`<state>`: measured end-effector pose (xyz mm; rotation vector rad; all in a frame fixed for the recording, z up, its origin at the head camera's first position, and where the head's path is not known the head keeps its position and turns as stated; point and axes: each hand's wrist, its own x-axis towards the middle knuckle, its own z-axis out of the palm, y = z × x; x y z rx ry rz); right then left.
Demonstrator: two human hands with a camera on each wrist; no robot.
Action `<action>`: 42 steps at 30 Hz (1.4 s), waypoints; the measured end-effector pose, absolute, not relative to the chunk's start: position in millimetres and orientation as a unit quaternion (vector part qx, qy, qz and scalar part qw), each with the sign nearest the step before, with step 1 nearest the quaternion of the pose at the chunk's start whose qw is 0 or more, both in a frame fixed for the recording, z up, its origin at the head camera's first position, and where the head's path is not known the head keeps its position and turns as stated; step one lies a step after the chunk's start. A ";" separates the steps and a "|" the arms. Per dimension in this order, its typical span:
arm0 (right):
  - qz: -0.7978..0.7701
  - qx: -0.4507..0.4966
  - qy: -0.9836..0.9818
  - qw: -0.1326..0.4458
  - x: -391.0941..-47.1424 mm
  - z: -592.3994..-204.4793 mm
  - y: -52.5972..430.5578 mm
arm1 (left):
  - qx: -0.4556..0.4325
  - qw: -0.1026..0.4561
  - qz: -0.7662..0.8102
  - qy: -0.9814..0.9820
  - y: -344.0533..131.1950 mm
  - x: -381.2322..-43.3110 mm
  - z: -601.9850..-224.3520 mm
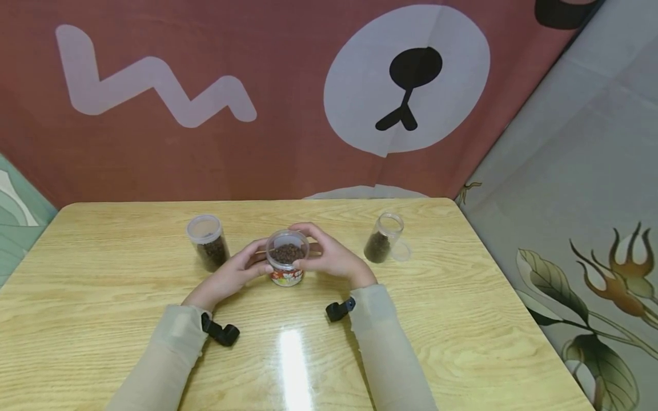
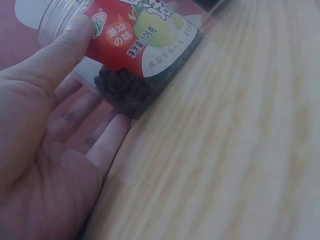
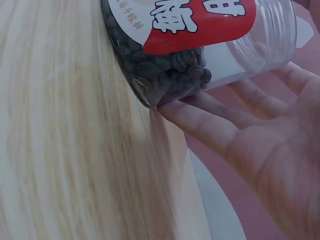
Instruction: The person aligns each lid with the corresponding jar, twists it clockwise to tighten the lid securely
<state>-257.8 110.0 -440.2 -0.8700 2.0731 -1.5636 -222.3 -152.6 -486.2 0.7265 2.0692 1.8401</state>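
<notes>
A clear plastic jar (image 1: 287,276) with a red label stands upright on the table between both hands, partly filled with small dark brown pieces (image 1: 287,253). My left hand (image 1: 232,275) holds its left side, thumb (image 2: 65,47) near the threaded neck and fingers behind. From the right, my right hand (image 1: 331,257) grips the same jar, with the thumb at the front of the rim and the index finger reaching round the back. In the right wrist view the label (image 3: 200,25) and dark pieces (image 3: 165,75) show through the wall, with fingers (image 3: 205,117) behind the jar.
A taller jar (image 1: 209,245) of dark pieces with a pale lid stands to the left. Another jar (image 1: 380,242), uncapped and partly filled with dark bits, stands on the right, a clear round lid (image 1: 401,251) lying beside it. A printed cloth (image 1: 288,165) hangs behind the table (image 1: 442,354).
</notes>
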 end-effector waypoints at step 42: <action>-0.512 -0.277 0.796 0.163 -253.8 -438.9 104.1 | 0.247 0.150 0.644 0.708 -152.0 -220.3 -482.1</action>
